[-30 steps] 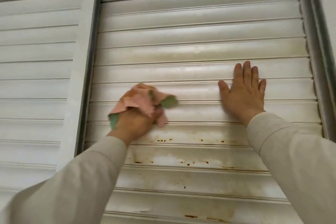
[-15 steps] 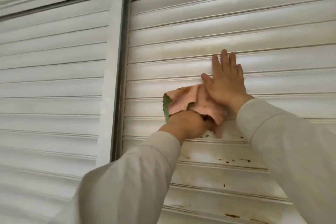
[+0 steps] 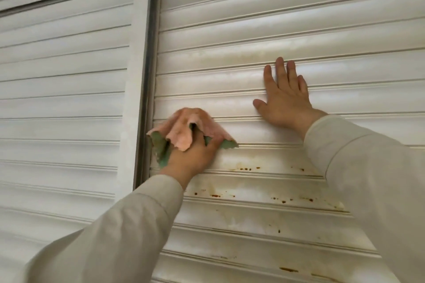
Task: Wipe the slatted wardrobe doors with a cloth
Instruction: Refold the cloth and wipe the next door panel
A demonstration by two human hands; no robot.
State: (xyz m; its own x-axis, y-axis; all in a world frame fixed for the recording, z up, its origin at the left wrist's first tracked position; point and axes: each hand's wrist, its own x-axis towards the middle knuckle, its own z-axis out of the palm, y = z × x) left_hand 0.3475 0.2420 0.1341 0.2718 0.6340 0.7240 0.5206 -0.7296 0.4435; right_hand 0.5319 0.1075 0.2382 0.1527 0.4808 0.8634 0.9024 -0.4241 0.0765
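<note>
While the flat right hand (image 3: 284,96) braces the door (image 3: 253,37), the left hand (image 3: 190,154) presses the cloth (image 3: 184,126) at the slats' left end; they run rightward.

The cloth (image 3: 195,131) is salmon pink on one face and dull green on the other. The slatted doors (image 3: 253,37) are off-white with horizontal ribs; toward 6 o'clock from the cloth, rust-brown specks (image 3: 247,169) and yellowish stains mark the slats. Both sleeves (image 3: 368,167) are pale beige.
</note>
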